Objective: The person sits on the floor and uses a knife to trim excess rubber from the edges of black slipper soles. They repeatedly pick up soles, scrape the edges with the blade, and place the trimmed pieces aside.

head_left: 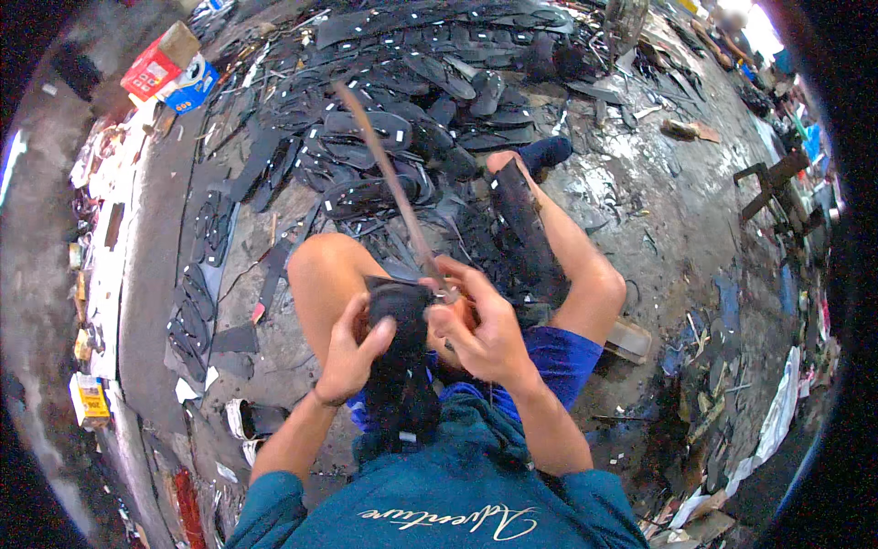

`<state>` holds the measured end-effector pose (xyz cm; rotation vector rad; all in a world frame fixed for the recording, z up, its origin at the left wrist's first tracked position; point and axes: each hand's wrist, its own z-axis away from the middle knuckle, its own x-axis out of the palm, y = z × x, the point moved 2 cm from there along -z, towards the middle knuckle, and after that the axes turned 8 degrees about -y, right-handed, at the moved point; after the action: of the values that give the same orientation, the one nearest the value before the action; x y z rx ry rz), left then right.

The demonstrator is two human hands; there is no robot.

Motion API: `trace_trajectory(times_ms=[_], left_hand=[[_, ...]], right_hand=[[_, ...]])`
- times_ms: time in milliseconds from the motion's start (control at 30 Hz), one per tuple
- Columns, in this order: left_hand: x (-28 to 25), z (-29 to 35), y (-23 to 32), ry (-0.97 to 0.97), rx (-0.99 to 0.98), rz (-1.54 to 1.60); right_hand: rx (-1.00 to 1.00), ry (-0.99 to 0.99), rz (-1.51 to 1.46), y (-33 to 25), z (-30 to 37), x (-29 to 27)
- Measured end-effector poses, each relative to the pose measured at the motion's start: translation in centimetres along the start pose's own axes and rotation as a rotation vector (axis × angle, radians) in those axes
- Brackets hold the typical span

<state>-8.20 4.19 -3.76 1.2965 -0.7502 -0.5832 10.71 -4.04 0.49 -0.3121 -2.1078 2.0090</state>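
My left hand [352, 352] is closed on a black sandal [400, 306], its thumb pressed against the near face. The sandal is held upright above my lap, and its lower part runs down toward my shirt. My right hand [480, 329] grips the near end of a long, narrow, brownish blade [389, 169], which points away and slightly left. That near end lies close beside the sandal's right edge; whether they touch, I cannot tell. Fingers partly hide how the blade is held. A strip of black material [523, 220] lies along my right lower leg.
Black sandals [366, 131] are heaped on the floor beyond my knees, with more pairs [192, 316] to the left. A red box [151, 75] and blue box [190, 87] stand far left. A wooden block [629, 340] sits by my right thigh, a metal frame [776, 188] farther right.
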Motion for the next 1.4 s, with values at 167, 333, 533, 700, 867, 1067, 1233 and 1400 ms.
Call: trace_trajectory(times_ms=[167, 333, 533, 700, 867, 1067, 1233, 1400], left_hand=[[-0.2, -1.7, 7.2, 0.128, -0.183, 0.201], [-1.2, 0.3, 4.9, 0.154, -0.239, 0.165], [0.0, 0.7, 4.2, 0.001, -0.257, 0.222], [1.8, 0.7, 5.0, -0.122, -0.341, 0.236], [2.9, 0.6, 5.4, -0.261, -0.397, 0.132], [4.7, 0.0, 7.2, -0.339, -0.390, -0.086], [4.7, -3.4, 13.6, -0.478, -0.417, -0.334], [2.8, -1.1, 14.5, -0.470, -0.056, -0.593]], right_hand=[[-0.157, 0.226, 0.524, 1.4, 7.7, -3.5], [-0.027, -0.049, 0.456, 3.7, 13.0, -1.8], [-0.074, -0.023, 0.685, 1.3, 11.2, -3.5], [0.010, -0.143, 0.656, -3.5, 8.7, -6.1], [0.025, -0.309, 0.615, -6.6, 5.3, -7.1], [0.056, -0.547, 0.507, -7.9, 0.8, -6.6], [-0.145, -0.555, 0.113, -6.4, 0.1, -6.5], [0.021, -0.221, -0.081, -2.6, 3.5, -5.9]])
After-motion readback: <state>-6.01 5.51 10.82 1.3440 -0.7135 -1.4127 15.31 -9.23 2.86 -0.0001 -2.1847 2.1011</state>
